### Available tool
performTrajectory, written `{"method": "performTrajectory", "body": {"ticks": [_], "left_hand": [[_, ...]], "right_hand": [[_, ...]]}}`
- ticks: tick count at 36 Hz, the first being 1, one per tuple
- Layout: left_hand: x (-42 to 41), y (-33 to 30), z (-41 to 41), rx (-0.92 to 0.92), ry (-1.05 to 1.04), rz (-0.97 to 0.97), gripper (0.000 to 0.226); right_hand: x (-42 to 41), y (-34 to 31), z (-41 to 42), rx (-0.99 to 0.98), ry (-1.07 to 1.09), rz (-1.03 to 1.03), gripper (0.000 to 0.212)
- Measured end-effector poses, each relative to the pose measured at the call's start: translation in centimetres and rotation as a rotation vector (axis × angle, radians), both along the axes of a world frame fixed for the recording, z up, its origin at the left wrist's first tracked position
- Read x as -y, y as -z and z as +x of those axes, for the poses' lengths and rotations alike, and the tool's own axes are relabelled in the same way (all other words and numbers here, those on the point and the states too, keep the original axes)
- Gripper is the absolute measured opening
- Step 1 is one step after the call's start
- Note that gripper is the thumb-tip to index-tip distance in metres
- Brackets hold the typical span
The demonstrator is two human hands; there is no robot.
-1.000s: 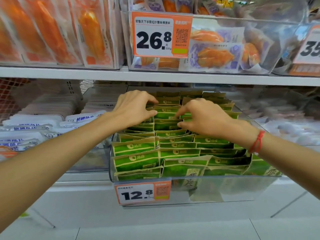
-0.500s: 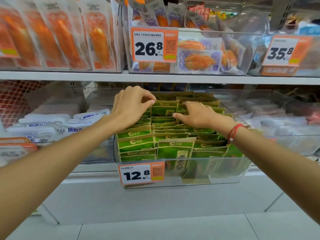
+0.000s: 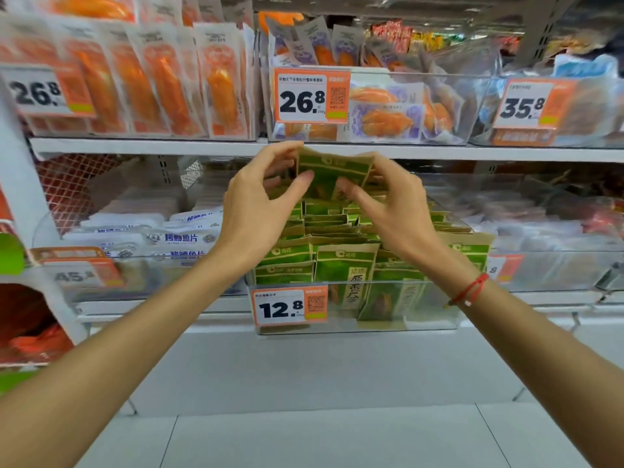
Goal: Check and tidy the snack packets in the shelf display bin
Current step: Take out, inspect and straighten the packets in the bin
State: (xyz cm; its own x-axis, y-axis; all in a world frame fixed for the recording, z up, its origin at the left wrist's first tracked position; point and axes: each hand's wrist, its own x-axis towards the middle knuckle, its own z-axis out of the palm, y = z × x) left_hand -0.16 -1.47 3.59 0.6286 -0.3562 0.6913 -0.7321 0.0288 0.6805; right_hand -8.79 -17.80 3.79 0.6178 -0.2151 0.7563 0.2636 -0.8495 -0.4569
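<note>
We take the clear plastic display bin (image 3: 435,307) with the orange 12.8 price tag (image 3: 289,306) as our landmark. Left of the bin, a neighbouring clear bin of white fish-slice packets (image 3: 175,238) is partly readable, but its own tag is too blurred for us to read past "45". Above and left of the bin, orange-and-white upright pouches (image 3: 162,82) are smeared by motion.

Our left hand (image 3: 256,211) hangs above the bin's rear rows, thumb and fingers curled to pinch the left edge of a green-and-kraft paper snack packet (image 3: 332,170). That packet is lifted clear above the bin, its top reaching the shelf edge overhead; its lower part is hidden behind both thumbs. Our right hand (image 3: 395,204), with a red string bracelet (image 3: 469,291) on the wrist, pinches the packet's right edge. The remaining green packets (image 3: 344,265) stand in overlapping rows inside the bin; those directly behind our hands we cannot see. Right of the bin, the contents of the next clear bin are too blurred to identify.

Half a second ago both hands were pressed down among the rear rows with nothing raised; now one packet is lifted out between them, and the view has dropped back from the shelf.
</note>
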Motion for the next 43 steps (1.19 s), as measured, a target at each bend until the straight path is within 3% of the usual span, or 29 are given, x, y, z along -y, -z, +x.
{"method": "performTrajectory", "body": {"ticks": [5, 11, 16, 19, 22, 27, 31, 35, 43], "left_hand": [[-1.2, -0.5, -3.0, 0.002, 0.074, -0.101, 0.031], [-3.2, 0.4, -6.2, 0.019, 0.163, -0.182, 0.027], [-4.3, 2.0, -7.6, -0.001, 0.192, -0.207, 0.024], [-4.6, 3.1, -7.4, -0.115, 0.220, -0.170, 0.023], [-4.5, 5.1, -6.8, -0.324, 0.237, -0.094, 0.032], [-4.4, 8.4, -6.2, -0.652, 0.242, 0.028, 0.025], [-4.7, 9.2, -6.0, -0.667, 0.211, 0.048, 0.021], [-4.7, 9.3, -6.1, -0.644, 0.175, 0.014, 0.014], [-4.6, 9.2, -6.0, -0.661, 0.155, -0.036, 0.019]], "right_hand": [[-2.9, -0.7, -3.0, 0.140, -0.087, 0.018, 0.033], [-5.4, 1.0, -5.8, 0.269, -0.111, 0.109, 0.018], [-7.2, 2.8, -7.3, 0.335, -0.142, 0.175, 0.019], [-7.2, 3.9, -7.3, 0.236, -0.183, 0.257, 0.016], [-6.7, 5.2, -6.9, 0.081, -0.193, 0.369, 0.019], [-6.2, 7.3, -6.2, -0.202, -0.168, 0.590, 0.020], [-6.0, 8.1, -5.8, -0.330, -0.117, 0.624, 0.024], [-5.9, 8.5, -5.6, -0.335, -0.073, 0.634, 0.032], [-6.4, 8.4, -5.8, -0.327, -0.173, 0.839, 0.024]]}}
